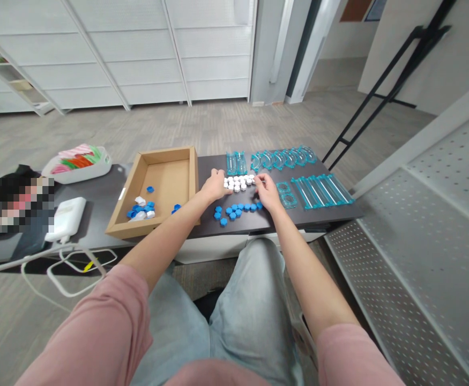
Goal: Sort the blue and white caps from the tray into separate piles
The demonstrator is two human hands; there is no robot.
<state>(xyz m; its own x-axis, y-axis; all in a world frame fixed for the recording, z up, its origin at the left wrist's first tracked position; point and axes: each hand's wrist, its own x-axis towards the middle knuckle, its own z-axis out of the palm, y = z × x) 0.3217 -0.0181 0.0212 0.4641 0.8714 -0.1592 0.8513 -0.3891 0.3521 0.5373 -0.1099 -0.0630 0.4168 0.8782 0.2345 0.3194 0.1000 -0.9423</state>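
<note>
The left hand [215,185] is placed at the left end of a cluster of white hexagonal pieces [237,188], with its fingers curved over and its thumb held apart from them. The right hand [267,191] is set at the right end of the same cluster, with its fingers bent inward and the thumb and index tips brought close together. Whether a piece is clamped by either hand cannot be told. Both forearms are extended forward and angled inward.

The white pieces are grouped between the hands on a dark tabletop [314,215]. Blue hexagonal pieces [232,216] are laid nearer the front edge. Teal-edged clear parts [323,191] are arranged along the rear and right. An open cardboard box [168,179], containing blue and white pieces, is located to the left; beyond it are placed a white basket [105,161] and a white device [66,219] with cables.

The far side is lined with white cabinets [146,48] above a grey floor [202,123]. A perforated panel [435,214] is positioned at the right.
</note>
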